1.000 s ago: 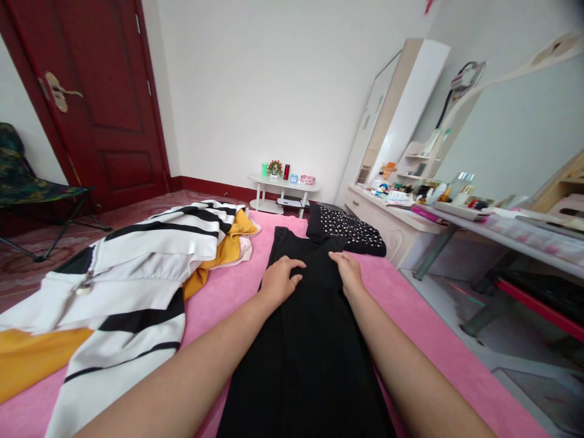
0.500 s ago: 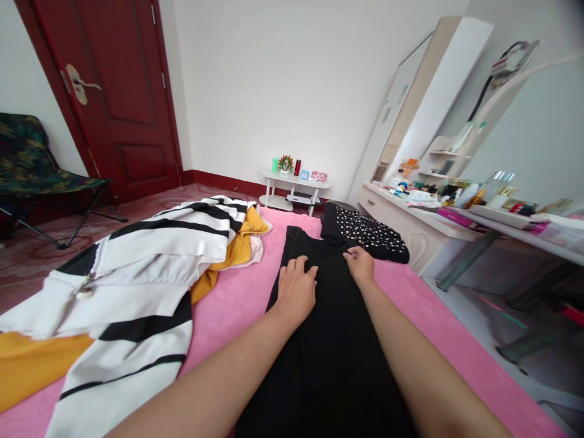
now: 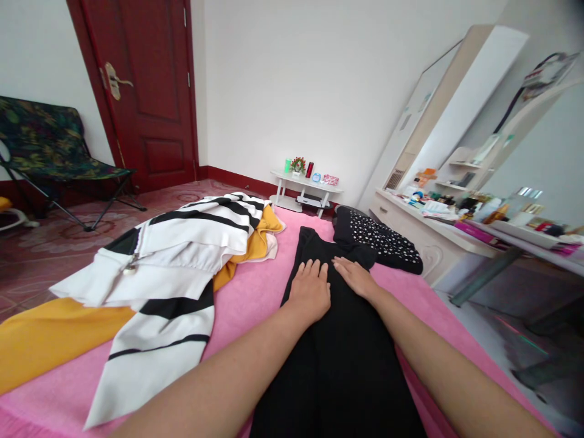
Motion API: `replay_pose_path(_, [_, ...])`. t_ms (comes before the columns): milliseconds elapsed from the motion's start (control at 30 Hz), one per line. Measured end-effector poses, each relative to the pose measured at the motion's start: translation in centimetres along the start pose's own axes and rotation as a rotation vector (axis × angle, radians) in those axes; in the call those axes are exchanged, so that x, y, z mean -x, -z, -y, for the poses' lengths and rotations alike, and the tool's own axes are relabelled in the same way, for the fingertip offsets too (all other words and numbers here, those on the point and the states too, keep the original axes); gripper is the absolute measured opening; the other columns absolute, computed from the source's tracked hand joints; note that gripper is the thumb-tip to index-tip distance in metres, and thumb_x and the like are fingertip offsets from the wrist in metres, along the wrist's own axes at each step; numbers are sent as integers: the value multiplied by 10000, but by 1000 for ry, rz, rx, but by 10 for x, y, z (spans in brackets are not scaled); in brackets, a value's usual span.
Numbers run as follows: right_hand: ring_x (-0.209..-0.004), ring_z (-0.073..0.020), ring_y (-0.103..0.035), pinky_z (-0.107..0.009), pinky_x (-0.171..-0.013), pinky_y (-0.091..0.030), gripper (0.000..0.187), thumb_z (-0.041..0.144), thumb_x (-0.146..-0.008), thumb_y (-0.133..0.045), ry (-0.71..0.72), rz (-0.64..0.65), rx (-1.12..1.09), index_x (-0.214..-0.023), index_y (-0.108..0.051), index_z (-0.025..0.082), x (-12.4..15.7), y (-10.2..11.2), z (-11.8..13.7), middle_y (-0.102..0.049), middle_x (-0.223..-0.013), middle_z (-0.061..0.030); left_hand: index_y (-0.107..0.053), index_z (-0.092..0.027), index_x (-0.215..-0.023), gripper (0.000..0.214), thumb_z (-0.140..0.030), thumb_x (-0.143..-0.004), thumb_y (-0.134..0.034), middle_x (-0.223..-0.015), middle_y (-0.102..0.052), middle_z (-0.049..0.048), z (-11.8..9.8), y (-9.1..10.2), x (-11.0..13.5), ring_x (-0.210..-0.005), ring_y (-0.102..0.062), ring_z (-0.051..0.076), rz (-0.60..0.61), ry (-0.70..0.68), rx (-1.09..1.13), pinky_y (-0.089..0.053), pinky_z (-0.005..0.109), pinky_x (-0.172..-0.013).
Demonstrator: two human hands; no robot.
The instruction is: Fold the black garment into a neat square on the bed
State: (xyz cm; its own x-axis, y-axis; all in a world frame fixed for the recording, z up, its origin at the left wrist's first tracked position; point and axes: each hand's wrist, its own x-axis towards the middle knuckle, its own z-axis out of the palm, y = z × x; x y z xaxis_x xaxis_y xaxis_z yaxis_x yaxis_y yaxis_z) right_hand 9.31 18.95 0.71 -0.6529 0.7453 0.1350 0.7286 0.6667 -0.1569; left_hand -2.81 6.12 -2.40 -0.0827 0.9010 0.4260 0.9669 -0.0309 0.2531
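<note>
A long black garment lies lengthwise in front of me on the pink bed cover; its exact kind I cannot tell. My left hand rests palm down on its upper left part, fingers stretched out. Beside it, my right hand lies flat on the cloth near the upper right, fingers extended toward the middle. Neither hand grips anything. Past the garment's far right corner sits a folded black garment with white dots.
To the left spreads a pile of white and black striped clothing with mustard yellow cloth. A cluttered dressing table stands at right. Beyond the bed are a small white table, a red door and a folding chair.
My right hand has let go of the garment's right edge and moved inward to lie flat on it. My left hand's fingers have straightened. The view has turned slightly left.
</note>
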Motion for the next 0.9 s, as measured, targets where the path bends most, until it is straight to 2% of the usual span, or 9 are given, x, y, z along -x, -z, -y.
replay_pose_path(67, [-1099,-209,-582,-321,-939,-429,311,305,-890,-424,-16,47,14,-1000,-706,233,-14,5,0,-665,-1140,-40,-380,-99,-1394,521,-304,-915,-348,-1435,-398,128,-1,1,0,-1333,-335,258,-1,32,3,-204,413,-1128])
replay_pose_path(133, [-973,-194,-632,-278,-866,-457,248,263,-847,-482,-19,-12,27,-882,-727,237,-32,14,7,-708,-997,-30,-382,-96,-1393,542,-326,-902,-379,-1454,-364,145,-3,2,1,-1356,-292,279,-5,88,2,-206,424,-1125])
replay_pose_path(233, [-975,-177,-613,-266,-866,-444,269,206,-840,-460,-10,-146,45,-956,-700,237,-54,23,28,-685,-1036,-23,-407,-112,-1380,556,-360,-883,-417,-1471,-326,160,-4,5,1,-1382,-221,314,7,146,3,-210,454,-1116])
replay_pose_path(333, [-1009,-174,-577,-278,-883,-427,314,169,-843,-429,17,-252,54,-1045,-661,233,-69,23,52,-634,-1116,-34,-405,-118,-1380,548,-359,-888,-403,-1462,-340,163,-4,6,0,-1374,-242,316,27,144,6,-210,464,-1114])
replay_pose_path(433, [-1052,-199,-529,-297,-863,-426,285,193,-849,-431,64,-300,115,-962,-691,231,-86,20,70,-613,-1102,-59,-393,-114,-1382,547,-362,-894,-385,-1455,-351,165,-3,5,-1,-1365,-268,307,26,140,5,-205,466,-1117])
replay_pose_path(567, [-1186,-298,-422,-407,-930,-383,310,390,-845,-481,-44,-166,250,-931,-717,210,-113,18,80,-544,-1235,-112,-391,-112,-1381,548,-368,-897,-370,-1460,-342,166,-3,6,-2,-1366,-263,315,42,143,14,-208,471,-1117])
replay_pose_path(633, [-1148,-329,-466,-460,-922,-382,382,454,-834,-488,-138,-55,260,-979,-711,179,-127,15,80,-572,-1193,-153,-387,-101,-1384,556,-367,-896,-367,-1463,-333,178,-3,9,-2,-1369,-256,320,58,143,25,-205,472,-1120])
replay_pose_path(733, [-1125,-347,-501,-507,-928,-363,434,422,-867,-446,-197,10,262,-1085,-670,121,-140,3,79,-592,-1160,-200,-386,-92,-1386,560,-355,-892,-364,-1467,-319,191,-3,13,-3,-1372,-246,330,85,146,44,-197,477,-1123])
replay_pose_path(900, [-1295,-369,-335,-573,-1035,-213,537,451,-905,-366,-169,75,247,-1272,-544,101,-141,-29,83,-379,-1418,-208,-314,-57,-1425,605,-348,-895,-332,-1490,-264,201,-2,14,-5,-1384,-203,344,144,121,60,-168,486,-1131])
